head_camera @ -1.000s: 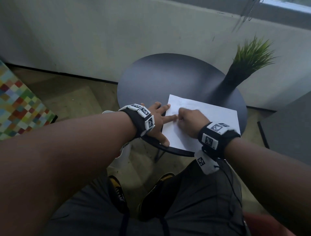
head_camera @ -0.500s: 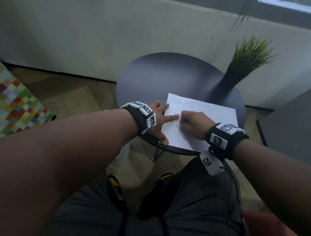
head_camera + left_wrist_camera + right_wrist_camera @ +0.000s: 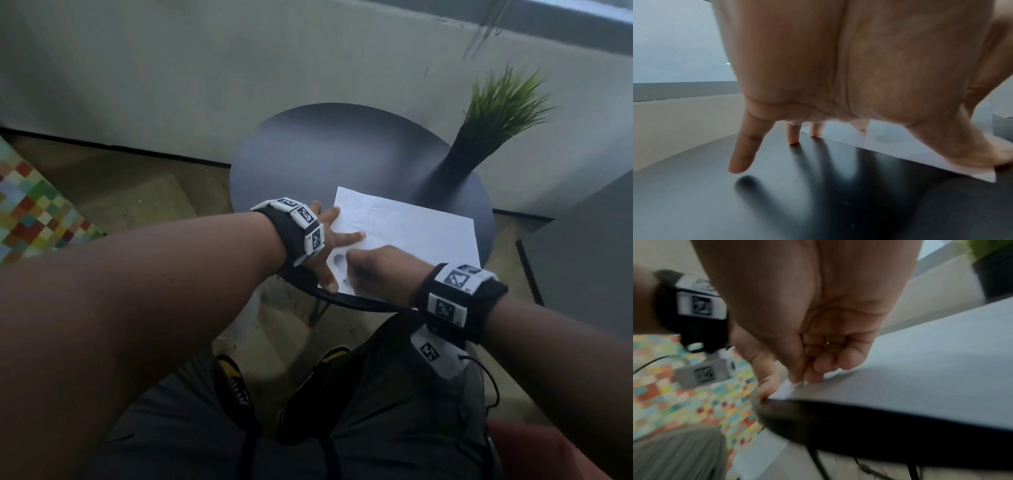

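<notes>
A white sheet of paper (image 3: 411,233) lies on the near right part of a round dark table (image 3: 325,154). My left hand (image 3: 334,246) is spread flat over the sheet's left edge, its straight fingers (image 3: 813,129) pressing paper and table and its thumb at the near corner. My right hand (image 3: 373,270) is curled over the sheet's near left part. In the right wrist view its fingertips (image 3: 809,378) meet at the paper's (image 3: 931,353) edge and seem to pinch it, next to the left thumb (image 3: 766,382).
A dark vase (image 3: 455,164) with green grass (image 3: 503,102) stands at the table's far right, behind the paper. A wall runs behind the table. A multicoloured checkered surface (image 3: 30,212) is at the left and a grey block (image 3: 582,257) at the right. My knees sit under the near edge.
My right hand has slid along the paper's left side toward me, down to the near edge. The left hand has stayed spread on the left edge.
</notes>
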### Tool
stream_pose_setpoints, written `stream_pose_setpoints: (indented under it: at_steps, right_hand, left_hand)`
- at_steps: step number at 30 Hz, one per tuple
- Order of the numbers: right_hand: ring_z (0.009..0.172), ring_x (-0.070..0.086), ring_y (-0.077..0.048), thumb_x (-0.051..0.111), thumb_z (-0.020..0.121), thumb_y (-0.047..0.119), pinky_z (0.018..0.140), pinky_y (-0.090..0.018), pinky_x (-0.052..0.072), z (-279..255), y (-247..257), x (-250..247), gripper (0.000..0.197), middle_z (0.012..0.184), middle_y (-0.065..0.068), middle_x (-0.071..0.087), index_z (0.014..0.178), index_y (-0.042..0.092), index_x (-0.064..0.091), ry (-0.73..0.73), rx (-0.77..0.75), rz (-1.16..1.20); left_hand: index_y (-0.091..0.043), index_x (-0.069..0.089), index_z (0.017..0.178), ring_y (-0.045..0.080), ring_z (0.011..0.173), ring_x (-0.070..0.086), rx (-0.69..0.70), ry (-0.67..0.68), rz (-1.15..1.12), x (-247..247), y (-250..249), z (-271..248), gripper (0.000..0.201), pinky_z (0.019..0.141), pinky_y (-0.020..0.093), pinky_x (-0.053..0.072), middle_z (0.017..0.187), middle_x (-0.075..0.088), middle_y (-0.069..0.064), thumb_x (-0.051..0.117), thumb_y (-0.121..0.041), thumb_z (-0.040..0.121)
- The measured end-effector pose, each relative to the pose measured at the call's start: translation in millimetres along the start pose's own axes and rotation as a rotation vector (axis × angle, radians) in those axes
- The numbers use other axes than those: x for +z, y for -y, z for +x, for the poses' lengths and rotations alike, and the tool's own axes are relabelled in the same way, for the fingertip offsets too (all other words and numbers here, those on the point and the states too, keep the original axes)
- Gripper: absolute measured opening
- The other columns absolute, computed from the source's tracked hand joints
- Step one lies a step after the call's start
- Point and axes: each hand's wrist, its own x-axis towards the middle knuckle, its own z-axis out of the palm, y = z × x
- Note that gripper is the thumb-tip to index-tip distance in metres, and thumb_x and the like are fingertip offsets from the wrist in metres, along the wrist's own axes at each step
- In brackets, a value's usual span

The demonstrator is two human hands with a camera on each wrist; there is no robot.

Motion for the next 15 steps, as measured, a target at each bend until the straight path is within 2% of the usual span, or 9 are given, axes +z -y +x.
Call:
stream_pose_setpoints:
  at_steps: [2, 4, 6, 8, 9, 10, 13, 14, 15]
  right_hand:
    - [0.084, 0.06, -0.022, 0.053, 0.092, 0.029, 0.069, -0.027, 0.04, 5.7, -14.5, -10.0, 0.01, 0.087, 0.002, 0.064, 0.095, 0.021, 0.057, -0.076, 0.107, 0.008]
    - [0.084, 0.06, -0.025, 0.053, 0.091, 0.034, 0.068, -0.031, 0.044, 9.4, -28.4, -12.8, 0.011, 0.088, -0.002, 0.065, 0.09, 0.024, 0.052, -0.173, 0.236, 0.006]
    - [0.08, 0.058, -0.026, 0.05, 0.092, 0.034, 0.069, -0.033, 0.047, 7.0, -21.2, -8.1, 0.009, 0.089, -0.003, 0.065, 0.093, 0.025, 0.049, -0.167, 0.164, -0.042]
    - [0.078, 0.057, -0.023, 0.05, 0.093, 0.031, 0.069, -0.029, 0.044, 0.8, -3.2, -5.3, 0.012, 0.086, -0.001, 0.063, 0.099, 0.022, 0.054, -0.023, -0.004, -0.031]
    - [0.077, 0.056, -0.021, 0.052, 0.093, 0.03, 0.068, -0.028, 0.04, -0.3, -2.1, -7.4, 0.012, 0.084, 0.002, 0.061, 0.099, 0.02, 0.055, 0.033, -0.042, -0.025]
    - [0.078, 0.055, -0.019, 0.054, 0.092, 0.029, 0.068, -0.027, 0.039, 0.9, -6.7, -12.0, 0.011, 0.083, 0.004, 0.06, 0.098, 0.02, 0.057, 0.043, -0.013, -0.016]
    - [0.084, 0.059, -0.025, 0.054, 0.09, 0.033, 0.069, -0.032, 0.044, 10.1, -27.7, -17.5, 0.011, 0.09, -0.002, 0.065, 0.092, 0.022, 0.053, -0.14, 0.189, -0.049]
    - [0.084, 0.059, -0.028, 0.052, 0.091, 0.035, 0.07, -0.033, 0.046, 9.9, -24.2, -14.0, 0.012, 0.092, -0.006, 0.065, 0.093, 0.023, 0.05, -0.15, 0.196, -0.072]
    - [0.084, 0.059, -0.03, 0.049, 0.092, 0.035, 0.071, -0.035, 0.047, 10.4, -16.8, -8.8, 0.013, 0.092, -0.008, 0.064, 0.097, 0.023, 0.049, -0.114, 0.137, -0.102]
  left_hand:
    - [-0.064, -0.005, 0.147, 0.044, 0.14, 0.016, 0.001, -0.003, 0.0, -1.5, -1.6, 0.3, 0.116, 0.107, 0.062, 0.034, 0.163, 0.004, 0.01, 0.066, -0.087, 0.058]
    - [-0.065, -0.006, 0.146, 0.044, 0.14, 0.017, -0.007, 0.007, -0.003, -0.5, -1.5, -0.3, 0.117, 0.107, 0.062, 0.034, 0.163, 0.004, 0.01, 0.065, -0.088, 0.056]
    - [-0.066, -0.006, 0.144, 0.045, 0.139, 0.017, 0.0, -0.005, 0.001, 0.1, -0.3, 0.4, 0.117, 0.106, 0.063, 0.034, 0.163, 0.005, 0.011, 0.063, -0.091, 0.053]
    - [-0.065, -0.007, 0.145, 0.045, 0.141, 0.015, 0.01, 0.0, 0.005, -0.6, 0.7, 0.1, 0.117, 0.109, 0.063, 0.032, 0.164, 0.002, 0.011, 0.063, -0.091, 0.055]
    - [-0.064, -0.007, 0.146, 0.045, 0.143, 0.013, 0.006, 0.014, 0.004, -0.8, 1.1, -0.4, 0.117, 0.11, 0.064, 0.029, 0.165, -0.001, 0.01, 0.064, -0.09, 0.057]
    - [-0.063, -0.007, 0.147, 0.045, 0.144, 0.011, 0.003, 0.019, -0.001, -1.1, 0.6, -0.5, 0.117, 0.111, 0.064, 0.029, 0.166, -0.003, 0.01, 0.064, -0.089, 0.057]
    - [-0.065, -0.006, 0.145, 0.043, 0.141, 0.015, 0.004, -0.004, -0.009, -0.1, 0.0, -0.2, 0.117, 0.106, 0.063, 0.034, 0.165, 0.001, 0.009, 0.064, -0.088, 0.055]
    - [-0.066, -0.005, 0.144, 0.043, 0.14, 0.016, 0.006, -0.009, -0.012, 0.7, 0.2, -0.7, 0.116, 0.105, 0.063, 0.035, 0.164, 0.003, 0.01, 0.064, -0.089, 0.054]
    - [-0.066, -0.005, 0.144, 0.043, 0.14, 0.016, 0.009, -0.01, -0.009, 1.0, 1.0, -1.1, 0.116, 0.105, 0.063, 0.035, 0.164, 0.003, 0.011, 0.064, -0.089, 0.054]
